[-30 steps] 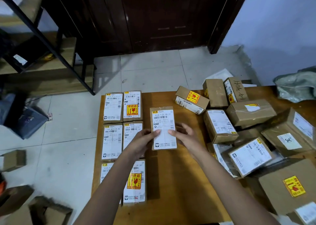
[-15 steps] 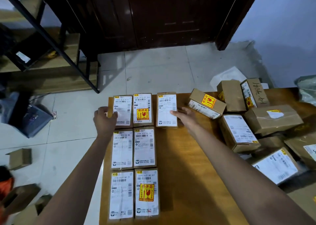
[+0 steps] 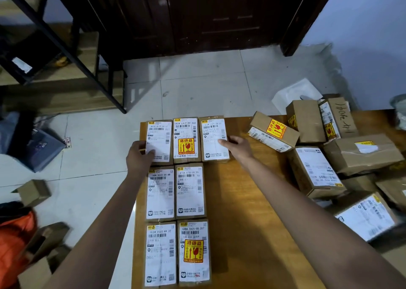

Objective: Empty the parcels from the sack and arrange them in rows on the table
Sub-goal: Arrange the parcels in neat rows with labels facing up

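Observation:
Several small cardboard parcels with white labels lie flat in rows at the left of the wooden table [image 3: 252,212]. The far row holds three. My left hand [image 3: 139,157] rests flat against the left side of the far-left parcel [image 3: 159,139]. My right hand [image 3: 238,147] presses its fingertips on the right edge of the third parcel [image 3: 214,138] in that row. Neither hand lifts anything. A jumbled heap of unsorted parcels [image 3: 318,170] covers the table's right side. The sack [image 3: 398,111] shows only as a grey edge at far right.
Bare table wood lies between the rows and the heap. On the tiled floor to the left are loose cardboard boxes [image 3: 33,192], an orange item [image 3: 15,231] and a black metal rack [image 3: 55,40]. A dark wooden door [image 3: 219,14] stands behind.
One second ago both hands held a parcel above the table's middle. It now lies as the third in the far row, and my hands press the row's outer sides.

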